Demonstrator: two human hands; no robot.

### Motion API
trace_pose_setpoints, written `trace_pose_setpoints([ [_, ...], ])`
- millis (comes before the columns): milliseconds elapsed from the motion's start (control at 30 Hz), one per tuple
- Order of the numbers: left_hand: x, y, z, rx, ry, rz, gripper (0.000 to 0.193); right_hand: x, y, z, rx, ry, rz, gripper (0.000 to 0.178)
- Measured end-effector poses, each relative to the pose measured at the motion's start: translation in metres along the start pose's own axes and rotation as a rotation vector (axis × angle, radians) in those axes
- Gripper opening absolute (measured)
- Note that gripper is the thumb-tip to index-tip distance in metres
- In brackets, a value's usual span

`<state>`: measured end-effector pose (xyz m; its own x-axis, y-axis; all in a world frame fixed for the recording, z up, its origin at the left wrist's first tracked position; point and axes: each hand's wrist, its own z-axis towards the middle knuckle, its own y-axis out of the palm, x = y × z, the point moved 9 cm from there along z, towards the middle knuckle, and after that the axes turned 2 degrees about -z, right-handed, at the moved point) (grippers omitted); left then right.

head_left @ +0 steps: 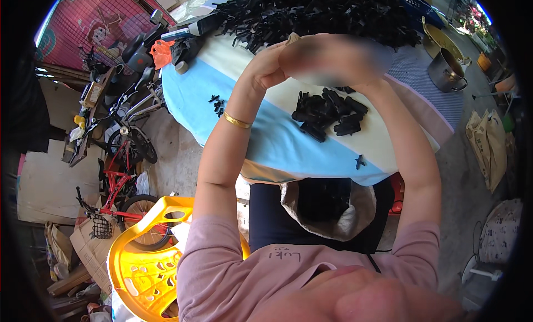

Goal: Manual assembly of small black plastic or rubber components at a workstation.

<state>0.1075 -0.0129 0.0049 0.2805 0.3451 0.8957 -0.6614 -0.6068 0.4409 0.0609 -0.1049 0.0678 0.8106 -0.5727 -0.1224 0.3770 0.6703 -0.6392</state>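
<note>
Hands meet above the table: left hand and right hand press together, but the blur hides what they hold, so the grip cannot be told. Under them a small heap of black clips lies mid-table; the big black pile fills the far edge. Likely joining pieces; next needs a fresh clip

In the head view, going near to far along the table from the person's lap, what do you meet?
Open sack of black parts → lone black piece → small pile of black pieces → raised hands → big heap of black pieces.
</note>
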Motion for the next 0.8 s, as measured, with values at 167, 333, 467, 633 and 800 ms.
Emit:
trace_pose_setpoints([
  [167, 0.008, 0.008, -0.007, -0.102, 0.036, -0.049, 0.05, -0.019, -0.013, 0.003, 0.055, -0.125, -0.031, 0.012],
  [333, 0.015, -0.008, -0.004, 0.172, 0.208, 0.043, 0.042, 0.007, -0.016, 0.0, 0.1, 0.125, 0.145, 0.008],
  [467, 0.024, -0.002, -0.011, 0.268, 0.334, 0.251, 0.038, 0.018, 0.002, -0.005, 0.022, 0.432, 0.325, 0.017],
  [633, 0.031, 0.017, -0.015, 0.349, 0.449, 0.438, 0.04, 0.028, 0.008, -0.008, -0.01, 0.529, 0.511, 0.021],
  [800, 0.033, 0.017, -0.018, 0.409, 0.512, 0.451, 0.037, 0.025, 0.008, -0.007, -0.063, 0.498, 0.439, 0.023],
])
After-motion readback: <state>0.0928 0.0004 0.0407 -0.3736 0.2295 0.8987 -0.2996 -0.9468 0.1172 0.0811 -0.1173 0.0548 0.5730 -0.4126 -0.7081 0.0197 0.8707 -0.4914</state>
